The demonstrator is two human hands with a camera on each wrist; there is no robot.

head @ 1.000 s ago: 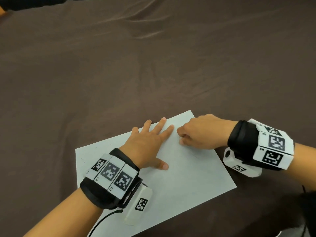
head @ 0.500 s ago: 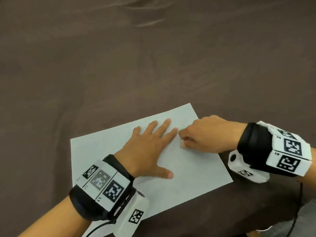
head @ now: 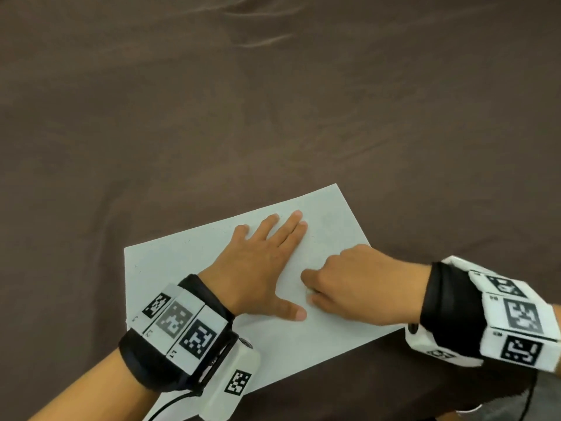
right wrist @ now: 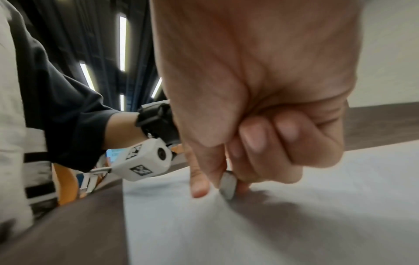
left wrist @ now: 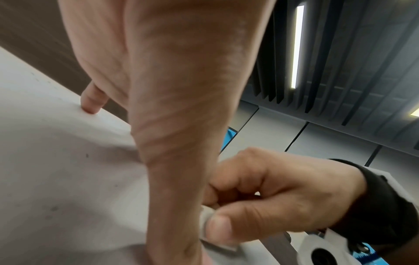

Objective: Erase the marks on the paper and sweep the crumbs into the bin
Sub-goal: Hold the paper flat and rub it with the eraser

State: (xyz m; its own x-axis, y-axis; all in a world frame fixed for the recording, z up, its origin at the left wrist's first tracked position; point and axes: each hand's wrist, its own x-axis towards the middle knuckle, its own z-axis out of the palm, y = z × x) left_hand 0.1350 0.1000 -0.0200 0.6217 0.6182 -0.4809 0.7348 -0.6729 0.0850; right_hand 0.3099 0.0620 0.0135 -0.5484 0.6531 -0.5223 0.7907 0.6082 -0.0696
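Note:
A white sheet of paper [head: 303, 344] lies slanted on the brown cloth near the front edge. My left hand [head: 261, 262] lies flat on it with fingers spread, pressing it down. My right hand [head: 349, 287] is curled just right of the left thumb and pinches a small white eraser [right wrist: 228, 184], whose lower end touches the paper [right wrist: 294, 215]. In the left wrist view the eraser [left wrist: 207, 222] shows under the right thumb. Small dark specks [left wrist: 87, 155] lie scattered on the sheet [left wrist: 56, 179]. No bin is in view.
The brown tablecloth [head: 273, 117] stretches wide and bare beyond the paper, with a few wrinkles at the far side. The table's front edge runs close below my right wrist. A person in a dark sleeve [right wrist: 68, 111] shows in the right wrist view.
My right hand with the eraser has slid down the sheet from beside the left fingertips to beside the left thumb. The left hand stays flat on the paper.

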